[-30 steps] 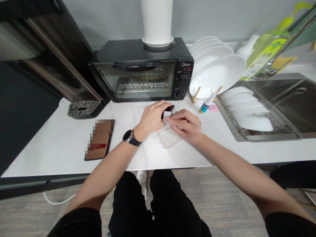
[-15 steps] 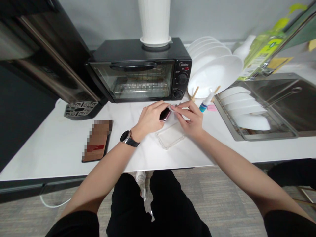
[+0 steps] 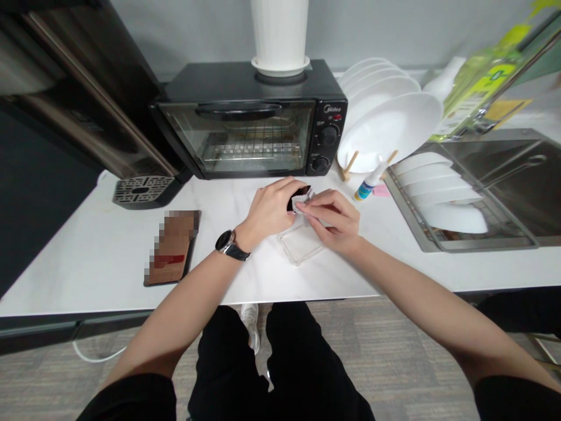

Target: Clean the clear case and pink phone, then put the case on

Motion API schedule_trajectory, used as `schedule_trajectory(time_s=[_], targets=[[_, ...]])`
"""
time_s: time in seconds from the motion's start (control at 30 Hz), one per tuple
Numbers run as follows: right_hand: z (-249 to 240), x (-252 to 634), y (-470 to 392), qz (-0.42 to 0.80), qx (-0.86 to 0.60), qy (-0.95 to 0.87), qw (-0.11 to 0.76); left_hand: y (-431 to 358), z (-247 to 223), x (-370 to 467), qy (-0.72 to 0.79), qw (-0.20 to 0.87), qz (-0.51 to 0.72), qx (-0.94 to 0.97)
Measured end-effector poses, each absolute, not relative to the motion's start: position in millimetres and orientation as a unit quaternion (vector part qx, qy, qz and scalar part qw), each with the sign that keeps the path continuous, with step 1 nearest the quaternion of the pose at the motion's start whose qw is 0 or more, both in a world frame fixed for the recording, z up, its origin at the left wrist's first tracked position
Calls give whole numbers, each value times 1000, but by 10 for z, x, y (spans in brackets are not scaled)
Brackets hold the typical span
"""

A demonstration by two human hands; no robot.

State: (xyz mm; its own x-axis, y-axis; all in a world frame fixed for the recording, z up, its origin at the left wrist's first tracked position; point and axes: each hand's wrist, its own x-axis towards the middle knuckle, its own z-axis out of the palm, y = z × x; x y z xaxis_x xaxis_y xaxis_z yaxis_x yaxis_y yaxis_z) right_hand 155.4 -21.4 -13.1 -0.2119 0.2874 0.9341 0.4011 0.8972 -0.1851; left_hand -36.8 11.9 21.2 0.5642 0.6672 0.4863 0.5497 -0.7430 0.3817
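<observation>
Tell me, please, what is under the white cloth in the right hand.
A dark device, held by the left hand, shows beyond the white cloth; whatever the cloth covers cannot be seen.

Wears short black fabric sleeves (image 3: 135, 394), black trousers (image 3: 228, 374), a white shoe (image 3: 250, 324) and a round, dark-faced wristwatch (image 3: 224, 240) on a black strap (image 3: 237, 252).

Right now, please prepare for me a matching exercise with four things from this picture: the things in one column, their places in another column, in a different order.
Things:
1. clear case
2. small bottle with blue label
3. white cloth
4. tall white container

Places:
A. on top of the black toaster oven
B. lying flat on the counter
C. in the grip of the right hand
D. next to a small pink item

Right pairs: 1-B, 2-D, 3-C, 4-A
</observation>
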Motion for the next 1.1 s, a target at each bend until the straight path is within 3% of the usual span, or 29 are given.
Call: schedule_trajectory(time_s=[0.17, 0.77, 1.1], targets=[[-120, 1525, -198, -68, -178, -784, 591, 122, 203, -361, 332, 101, 324, 880], [-121, 1644, -85, -66, -306, -716, 624, 121, 206, -361, 326, 44, 328, 885], [-123, 1536, -202, -65, -200, -781, 589, 115, 200, -354, 351, 77, 325, 875]])
